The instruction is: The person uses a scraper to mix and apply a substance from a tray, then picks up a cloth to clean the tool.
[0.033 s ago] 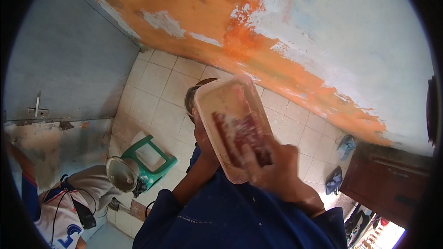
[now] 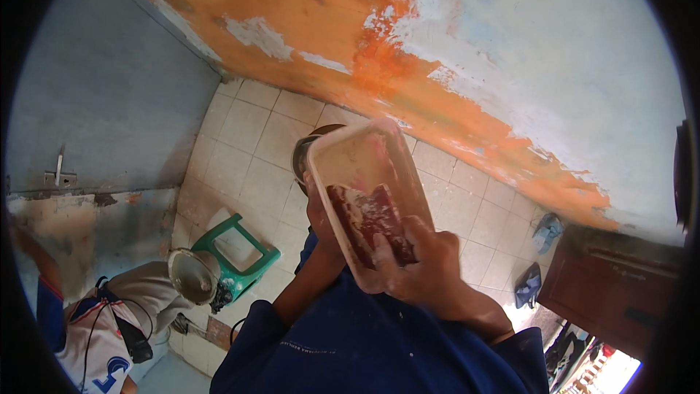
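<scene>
A pale pinkish rectangular plastic tray point(image 2: 354, 157) is held up before my chest, tilted. My left hand point(image 2: 321, 219) is wrapped round its left side, the fingers partly hidden underneath. In the tray is a dark red flat scraper-like piece point(image 2: 379, 211), streaked with white paste. My right hand point(image 2: 426, 266) grips this piece at its lower right end, fingers over its face. Pinkish-white smears line the tray's inner right wall.
A green plastic stool point(image 2: 270, 254) stands at left, beside a paste-smeared bucket point(image 2: 193, 277). Another round container point(image 2: 299, 160) is partly behind the tray. A co-worker point(image 2: 102, 321) is at lower left. Ahead rises a patchy orange and white wall point(image 2: 328, 22); a brown cabinet point(image 2: 605, 277) stands right.
My right hand has shifted slightly left and down, carrying the dark red piece with it inside the tray. The left hand and tray are almost where they were.
</scene>
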